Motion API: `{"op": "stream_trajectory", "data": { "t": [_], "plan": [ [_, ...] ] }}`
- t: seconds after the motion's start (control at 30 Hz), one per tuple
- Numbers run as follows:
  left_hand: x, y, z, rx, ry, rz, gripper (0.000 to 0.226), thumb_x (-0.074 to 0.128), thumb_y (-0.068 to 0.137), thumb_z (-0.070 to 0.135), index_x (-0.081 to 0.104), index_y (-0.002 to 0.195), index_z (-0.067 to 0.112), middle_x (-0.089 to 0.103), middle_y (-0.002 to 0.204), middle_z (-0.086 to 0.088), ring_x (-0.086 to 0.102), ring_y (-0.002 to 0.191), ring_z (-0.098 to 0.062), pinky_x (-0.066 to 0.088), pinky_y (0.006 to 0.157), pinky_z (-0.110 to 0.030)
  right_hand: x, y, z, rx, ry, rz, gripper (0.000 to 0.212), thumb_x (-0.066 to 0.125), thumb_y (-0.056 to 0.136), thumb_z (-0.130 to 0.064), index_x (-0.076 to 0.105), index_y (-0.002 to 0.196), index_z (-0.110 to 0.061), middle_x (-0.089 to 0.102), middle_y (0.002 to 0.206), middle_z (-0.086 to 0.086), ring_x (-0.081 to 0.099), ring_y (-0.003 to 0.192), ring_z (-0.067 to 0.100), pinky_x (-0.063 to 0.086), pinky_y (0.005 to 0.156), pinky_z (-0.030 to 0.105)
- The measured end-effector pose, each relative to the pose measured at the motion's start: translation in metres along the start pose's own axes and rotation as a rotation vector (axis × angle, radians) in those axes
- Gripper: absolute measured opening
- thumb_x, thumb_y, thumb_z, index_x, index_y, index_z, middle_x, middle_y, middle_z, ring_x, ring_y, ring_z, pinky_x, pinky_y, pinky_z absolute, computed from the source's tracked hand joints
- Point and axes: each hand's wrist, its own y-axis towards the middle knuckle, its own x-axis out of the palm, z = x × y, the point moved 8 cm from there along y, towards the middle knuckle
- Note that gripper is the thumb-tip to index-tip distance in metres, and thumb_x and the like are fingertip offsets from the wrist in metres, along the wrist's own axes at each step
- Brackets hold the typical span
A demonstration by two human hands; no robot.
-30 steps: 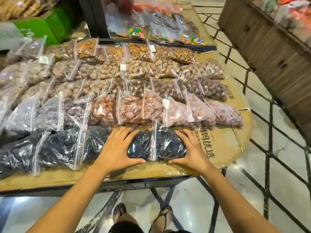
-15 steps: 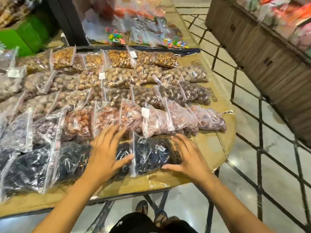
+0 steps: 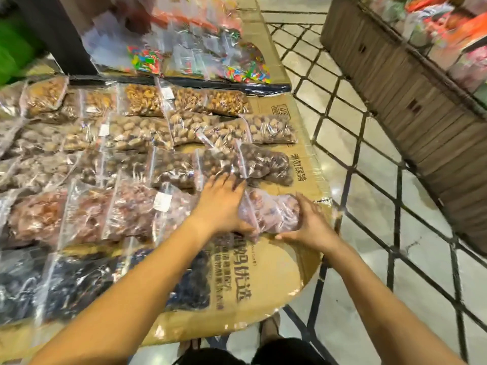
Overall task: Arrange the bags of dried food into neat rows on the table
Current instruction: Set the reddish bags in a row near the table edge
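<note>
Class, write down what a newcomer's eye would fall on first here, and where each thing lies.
Two hands meet near the cardboard's right edge: the right hand grips a pinkish bag, the left hand lies flat at its other end. Beyond them rows of bags cover the cardboard, with bright sweets at the far end.

The cardboard on the table reads "请勿踩踏" and "妈优选".

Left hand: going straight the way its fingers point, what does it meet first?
The bag of dark brown nuts in the next row back; the left hand looks nearly at its near edge, though blur hides contact.
</note>
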Motion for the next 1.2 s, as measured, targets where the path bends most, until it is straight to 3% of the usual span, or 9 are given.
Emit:
{"op": "stream_trajectory", "data": {
  "t": [0.17,0.3,0.47,0.6,0.7,0.77,0.93,1.1,1.2],
  "plan": [
    [0.016,0.018,0.013,-0.138,-0.062,-0.234,0.126,0.072,0.053,0.076,0.018,0.152,0.020,0.026,0.154,-0.011,0.021,0.141,-0.033,0.013,0.116,-0.046,0.003,0.031,0.012,-0.207,0.041,-0.186,0.123,0.089,0.048,-0.051,0.020,0.146,-0.025,0.023,0.152,0.004,0.019,0.140,0.020,0.014,0.115,0.028],
    [0.015,0.005,0.009,-0.175,-0.120,-0.089,0.119,0.068,0.059,0.076,0.020,0.151,0.017,0.039,0.141,-0.009,0.032,0.127,-0.027,0.022,0.111,-0.039,-0.004,0.042,0.000,-0.384,0.078,-0.141,0.099,0.086,0.046,-0.052,0.043,0.130,-0.024,0.043,0.125,-0.002,0.037,0.118,0.010,0.033,0.105,0.032],
    [0.013,-0.019,0.014,-0.239,-0.396,-0.109,0.128,0.071,0.060,0.068,-0.004,0.153,0.023,0.012,0.160,-0.005,0.008,0.146,-0.023,-0.003,0.109,-0.026,-0.008,0.040,-0.007,-0.552,0.192,-0.021,0.080,0.089,0.047,-0.044,0.057,0.116,-0.018,0.051,0.112,-0.002,0.043,0.106,0.002,0.032,0.095,0.013],
    [-0.008,-0.016,0.015,-0.383,-0.855,-0.024,0.101,0.049,0.075,0.062,-0.004,0.152,0.024,0.025,0.156,0.002,0.029,0.140,-0.021,0.017,0.101,-0.017,-0.013,0.030,-0.005,-0.597,0.363,0.061,0.076,0.084,0.050,-0.044,0.056,0.114,-0.015,0.052,0.114,0.003,0.040,0.115,-0.010,0.029,0.097,0.008],
    [-0.008,-0.011,0.016,-0.504,-1.267,0.219,0.100,0.052,0.071,0.072,0.028,0.150,0.016,0.070,0.110,0.010,0.061,0.109,-0.018,0.040,0.106,-0.039,-0.017,0.025,-0.008,-0.627,0.419,0.126,0.077,0.088,0.051,-0.040,0.054,0.115,-0.014,0.050,0.118,0.005,0.046,0.118,0.007,0.033,0.103,0.017],
    [-0.002,-0.009,0.022,-0.561,-1.294,0.369,0.074,0.059,0.080,0.058,0.049,0.135,0.010,0.071,0.074,-0.005,0.066,0.067,-0.019,0.058,0.072,-0.042,-0.023,0.024,-0.014,-0.637,0.424,0.165,0.076,0.087,0.052,-0.038,0.051,0.116,-0.018,0.049,0.119,0.004,0.046,0.118,0.012,0.034,0.104,0.020],
    [-0.021,0.002,0.020,-0.551,-0.971,0.604,0.031,0.046,0.098,0.036,0.066,0.086,0.016,0.054,0.054,-0.002,0.042,0.040,-0.013,0.039,0.041,-0.030,-0.022,0.037,-0.015,-0.565,0.271,-0.009,0.090,0.085,0.055,-0.043,0.039,0.131,-0.025,0.038,0.123,-0.007,0.035,0.121,0.006,0.033,0.106,0.028],
    [-0.015,0.023,0.010,-0.502,-0.332,0.315,0.039,0.036,0.102,0.036,0.066,0.114,0.015,0.071,0.109,-0.008,0.067,0.100,-0.024,0.052,0.091,-0.038,0.003,0.042,-0.011,-0.505,-0.119,-0.281,0.122,0.066,0.054,-0.078,0.012,0.149,-0.023,0.027,0.144,0.000,0.018,0.134,0.016,0.018,0.112,0.032],
    [-0.006,0.014,-0.004,-0.539,-0.339,0.261,0.060,0.022,0.097,0.059,0.042,0.142,0.026,0.037,0.151,-0.004,0.027,0.143,-0.027,0.019,0.118,-0.048,0.005,0.046,-0.012,-0.488,-0.120,-0.358,0.135,0.054,0.043,-0.090,0.006,0.150,-0.024,0.011,0.156,-0.002,0.001,0.143,0.013,0.008,0.117,0.036]
  ]
}}
